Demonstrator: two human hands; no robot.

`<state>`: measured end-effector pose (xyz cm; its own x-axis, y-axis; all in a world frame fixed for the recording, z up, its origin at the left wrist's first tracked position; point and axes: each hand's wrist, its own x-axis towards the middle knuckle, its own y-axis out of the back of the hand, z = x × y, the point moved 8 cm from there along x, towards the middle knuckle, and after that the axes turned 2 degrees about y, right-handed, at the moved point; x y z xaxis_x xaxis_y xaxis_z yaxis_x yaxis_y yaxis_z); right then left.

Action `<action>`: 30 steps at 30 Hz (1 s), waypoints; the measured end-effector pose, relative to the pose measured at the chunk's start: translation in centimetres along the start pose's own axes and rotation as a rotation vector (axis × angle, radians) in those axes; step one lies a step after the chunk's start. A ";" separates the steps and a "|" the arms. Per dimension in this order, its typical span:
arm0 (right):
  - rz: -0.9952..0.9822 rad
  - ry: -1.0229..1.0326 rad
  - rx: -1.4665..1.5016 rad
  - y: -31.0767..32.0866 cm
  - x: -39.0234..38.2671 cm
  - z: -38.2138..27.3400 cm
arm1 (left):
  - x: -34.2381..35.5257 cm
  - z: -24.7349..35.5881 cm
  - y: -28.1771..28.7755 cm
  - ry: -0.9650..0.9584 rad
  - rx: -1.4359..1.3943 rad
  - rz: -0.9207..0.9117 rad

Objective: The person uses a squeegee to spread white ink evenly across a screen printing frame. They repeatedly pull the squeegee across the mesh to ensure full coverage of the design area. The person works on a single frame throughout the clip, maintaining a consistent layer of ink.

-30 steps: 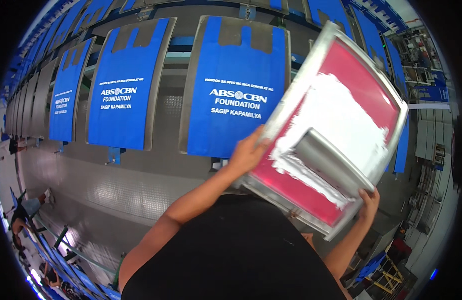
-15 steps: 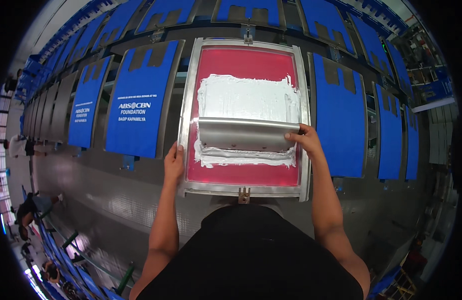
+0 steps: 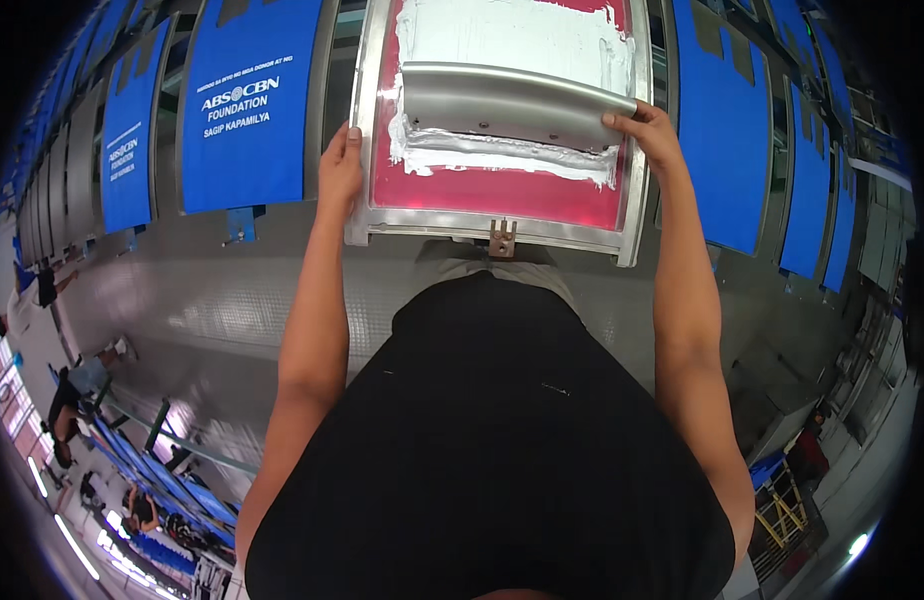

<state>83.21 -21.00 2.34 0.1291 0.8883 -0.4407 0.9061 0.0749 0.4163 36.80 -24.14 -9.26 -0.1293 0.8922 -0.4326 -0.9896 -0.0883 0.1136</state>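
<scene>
Grasping the left rail of the metal-framed screen (image 3: 432, 222) with the left hand (image 3: 341, 178). Pinching the right end of the silver squeegee (image 3: 512, 100) between the thumb and fingers of the right hand (image 3: 646, 135). Holding it crosswise over the pink mesh (image 3: 462, 198) inside the screen, with white paste (image 3: 502, 35) spread on the far side and streaked along the near edge. Facing the screen squarely, in a black shirt (image 3: 482, 400), with a small metal bracket (image 3: 502, 242) at the near rail. Flanked by a printed blue bag (image 3: 244, 165) at left and a plain-looking blue bag (image 3: 722, 140) at right.
</scene>
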 end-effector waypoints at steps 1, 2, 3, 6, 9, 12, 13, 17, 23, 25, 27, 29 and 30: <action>0.012 0.004 0.003 0.0 0.0 0.1 | -0.1 0.0 -0.2 0.012 -0.032 -0.029; 0.003 0.008 0.012 -0.3 0.0 0.2 | -0.1 0.0 0.0 0.023 -0.025 -0.019; -0.029 0.030 0.032 -0.6 -0.1 0.1 | -0.1 0.1 0.1 0.013 -0.024 -0.020; -0.004 0.041 0.059 -0.5 -0.3 0.3 | -0.1 -0.5 -0.1 0.010 -0.006 -0.029; 0.013 0.023 0.000 -0.3 -0.3 0.6 | 0.2 -1.3 -0.1 0.002 0.099 0.000; -0.008 0.004 -0.086 -0.3 -0.8 0.0 | -0.1 0.4 0.2 -0.087 0.369 0.048; -0.010 0.049 -0.112 -0.3 -1.3 -1.0 | -0.5 1.6 0.3 -0.115 0.502 0.067; -0.058 0.149 -0.581 -2.0 -6.0 -4.5 | -5.4 11.2 -0.8 -0.689 0.614 0.063; -0.039 0.446 -0.955 -7.2 -10.8 -7.6 | -5.0 14.2 -9.2 -0.648 1.130 -0.555; -0.044 0.435 -0.965 -6.0 -8.6 -8.2 | -2.9 16.1 -9.6 -0.685 1.051 -0.512; -0.029 0.471 -0.939 -3.9 -5.1 -9.6 | -0.3 18.8 -10.0 -0.806 0.934 -0.373; 0.093 0.656 -1.026 -2.8 -1.5 -12.0 | 3.0 20.9 -11.0 -0.891 0.906 -0.257; 0.178 0.673 -1.066 -2.5 0.3 -12.6 | 4.5 21.8 -11.6 -0.963 0.876 -0.180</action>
<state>75.91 -15.20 11.16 -0.2974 0.9537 0.0458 0.0861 -0.0210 0.9961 49.11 -9.45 6.95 0.4564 0.8499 0.2635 -0.5721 0.0534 0.8184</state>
